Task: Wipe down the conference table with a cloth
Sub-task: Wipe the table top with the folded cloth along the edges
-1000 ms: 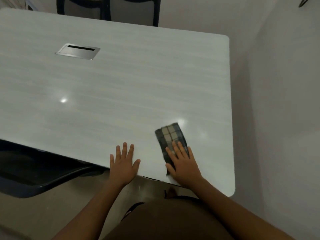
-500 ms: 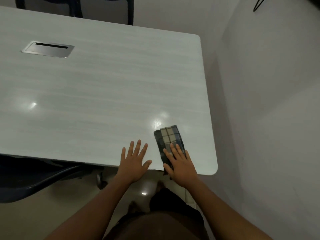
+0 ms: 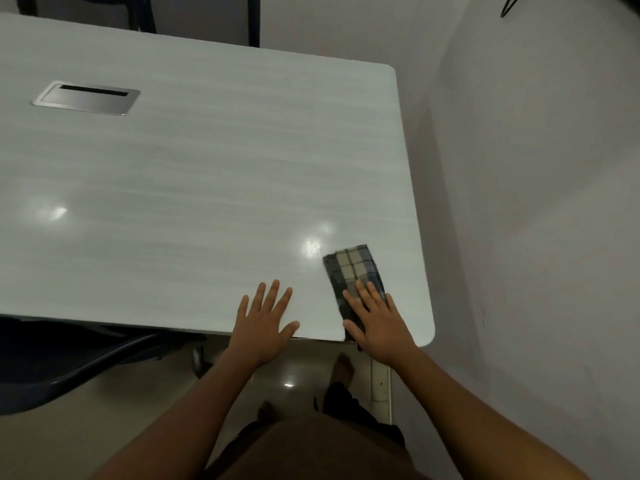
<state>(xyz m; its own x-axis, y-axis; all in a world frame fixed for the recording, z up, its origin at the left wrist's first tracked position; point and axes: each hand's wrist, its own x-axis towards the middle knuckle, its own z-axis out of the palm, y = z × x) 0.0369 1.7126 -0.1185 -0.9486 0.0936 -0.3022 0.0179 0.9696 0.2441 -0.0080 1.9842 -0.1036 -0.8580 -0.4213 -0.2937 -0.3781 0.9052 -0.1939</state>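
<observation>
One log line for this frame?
step: wipe | right hand: pressing plaid cloth on table, near-right corner | left hand: flat on table edge

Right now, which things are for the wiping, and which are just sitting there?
For the job: cloth, table, right hand pressing the cloth, left hand flat on the table.
Just there: metal hatch, chair.

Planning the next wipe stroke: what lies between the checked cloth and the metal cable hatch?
In the head view, only bare tabletop with a light glare lies between the cloth and the hatch.
</observation>
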